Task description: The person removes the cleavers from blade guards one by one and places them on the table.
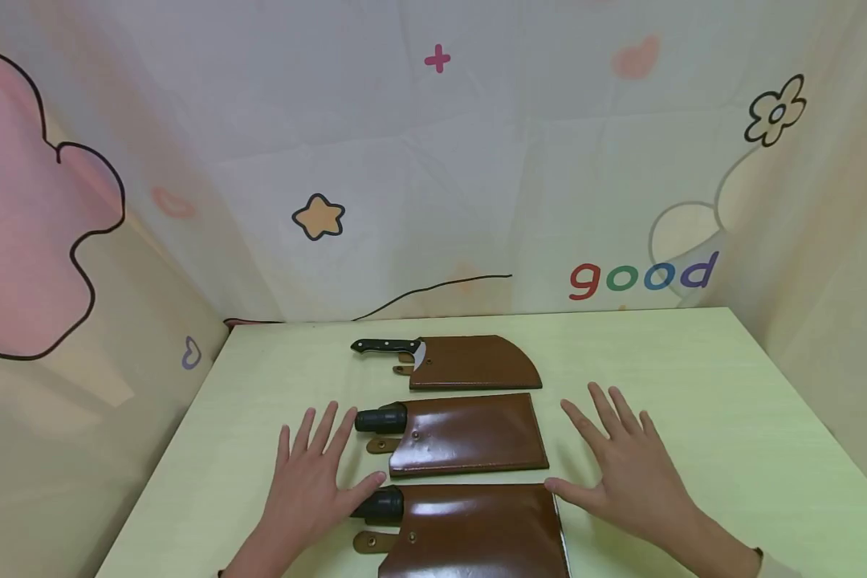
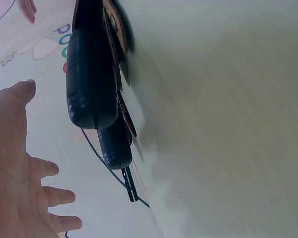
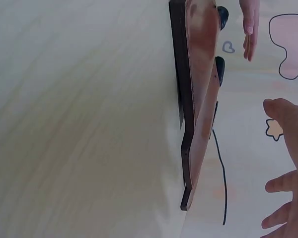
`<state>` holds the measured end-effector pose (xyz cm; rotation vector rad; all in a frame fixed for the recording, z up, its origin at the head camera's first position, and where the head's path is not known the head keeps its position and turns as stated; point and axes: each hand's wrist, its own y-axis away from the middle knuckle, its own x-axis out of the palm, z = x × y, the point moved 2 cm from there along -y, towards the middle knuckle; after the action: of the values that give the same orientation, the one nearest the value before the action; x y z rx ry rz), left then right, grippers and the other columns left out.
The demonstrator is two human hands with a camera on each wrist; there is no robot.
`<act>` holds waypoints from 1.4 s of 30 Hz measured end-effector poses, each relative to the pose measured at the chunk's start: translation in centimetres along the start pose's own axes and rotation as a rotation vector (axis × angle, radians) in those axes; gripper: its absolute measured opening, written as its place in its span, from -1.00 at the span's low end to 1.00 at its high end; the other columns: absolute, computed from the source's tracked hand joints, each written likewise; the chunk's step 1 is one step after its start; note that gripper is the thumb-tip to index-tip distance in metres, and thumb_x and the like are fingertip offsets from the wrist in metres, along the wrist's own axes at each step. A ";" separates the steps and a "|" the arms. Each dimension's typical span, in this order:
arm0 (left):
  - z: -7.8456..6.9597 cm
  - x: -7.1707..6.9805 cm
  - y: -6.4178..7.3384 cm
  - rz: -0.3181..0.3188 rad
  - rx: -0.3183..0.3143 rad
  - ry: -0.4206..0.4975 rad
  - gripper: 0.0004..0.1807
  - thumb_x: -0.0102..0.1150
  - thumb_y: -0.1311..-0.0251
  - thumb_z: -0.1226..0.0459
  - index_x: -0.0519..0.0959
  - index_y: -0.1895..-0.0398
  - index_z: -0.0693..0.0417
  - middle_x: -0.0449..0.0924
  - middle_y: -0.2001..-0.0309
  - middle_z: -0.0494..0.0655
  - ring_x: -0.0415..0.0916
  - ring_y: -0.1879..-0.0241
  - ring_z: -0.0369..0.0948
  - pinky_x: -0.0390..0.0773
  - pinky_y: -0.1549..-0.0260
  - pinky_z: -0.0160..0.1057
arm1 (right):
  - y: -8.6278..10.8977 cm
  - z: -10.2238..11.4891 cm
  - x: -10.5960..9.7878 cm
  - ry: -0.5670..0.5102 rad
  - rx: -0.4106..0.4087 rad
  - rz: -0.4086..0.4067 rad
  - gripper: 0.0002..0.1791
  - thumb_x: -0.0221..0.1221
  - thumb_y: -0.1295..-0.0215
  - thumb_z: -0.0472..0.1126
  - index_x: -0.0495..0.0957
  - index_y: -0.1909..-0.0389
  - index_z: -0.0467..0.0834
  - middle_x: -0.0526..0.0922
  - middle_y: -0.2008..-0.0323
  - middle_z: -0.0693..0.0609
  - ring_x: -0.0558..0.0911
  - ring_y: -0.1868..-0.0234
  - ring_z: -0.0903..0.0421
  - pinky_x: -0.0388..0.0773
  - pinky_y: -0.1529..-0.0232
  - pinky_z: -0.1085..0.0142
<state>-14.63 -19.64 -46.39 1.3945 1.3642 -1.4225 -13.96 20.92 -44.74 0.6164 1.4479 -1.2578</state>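
Observation:
Three knives in brown leather sheaths lie in a column on the table, handles to the left. The far knife (image 1: 384,346) has a riveted black handle, a bit of blade showing, and a sheath (image 1: 477,363) with a curved tip. Nearer are the middle knife's sheath (image 1: 470,433) and the nearest, largest sheath (image 1: 477,526), both with thick black handles. My left hand (image 1: 311,482), fingers spread, is beside the handles, its thumb overlapping the nearest handle (image 1: 383,506) in the head view. My right hand (image 1: 628,474), also spread, is right of the sheaths. Both hands hold nothing.
A pale green table (image 1: 730,433) extends around the sheaths. Behind it and at both sides hangs a printed cloth (image 1: 405,160) with a star, flowers and the word "good". Small snap straps (image 1: 372,542) stick out left from the sheaths.

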 end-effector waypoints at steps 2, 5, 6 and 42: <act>-0.2 0.0 0.4 0.002 0.010 0.014 0.07 0.03 -0.16 -0.50 0.18 -0.61 -0.13 0.14 -0.58 0.07 0.00 -0.56 0.20 -0.02 -0.40 0.40 | 0.2 0.3 0.0 -0.012 -0.011 -0.004 0.05 0.30 -0.03 0.53 0.41 -0.45 -0.02 0.26 -0.49 -0.32 0.22 -0.48 -0.39 0.24 -0.23 -0.44; -0.4 -0.2 0.9 0.012 0.039 0.022 0.05 0.04 -0.18 -0.48 0.18 -0.61 -0.12 0.15 -0.58 0.05 0.01 -0.56 0.19 0.00 -0.41 0.37 | 0.4 0.8 0.1 -0.037 -0.022 0.007 0.04 0.32 -0.04 0.51 0.40 -0.45 -0.02 0.24 -0.50 -0.30 0.21 -0.49 -0.36 0.24 -0.24 -0.42; -0.5 -0.2 1.1 0.021 0.050 0.024 0.04 0.03 -0.19 -0.48 0.20 -0.61 -0.12 0.15 -0.58 0.05 0.02 -0.56 0.18 0.01 -0.42 0.35 | 0.5 1.0 0.1 -0.042 -0.024 0.013 0.04 0.31 -0.04 0.51 0.40 -0.45 -0.02 0.24 -0.51 -0.29 0.20 -0.49 -0.35 0.25 -0.24 -0.42; 0.1 0.9 1.9 0.411 0.208 0.313 -0.15 0.15 -0.12 -0.45 0.60 -0.27 -0.08 0.56 -0.12 -0.12 0.46 -0.10 -0.12 0.57 -0.05 -0.01 | 4.1 4.6 3.9 -0.187 -0.221 0.339 0.30 0.10 0.14 0.78 0.32 -0.50 -0.05 0.39 -0.41 -0.26 0.44 -0.36 -0.27 0.50 -0.16 -0.21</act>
<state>-13.01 -19.96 -47.62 1.9680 1.0448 -1.1271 -9.81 17.00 -49.20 0.5519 1.2445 -0.8537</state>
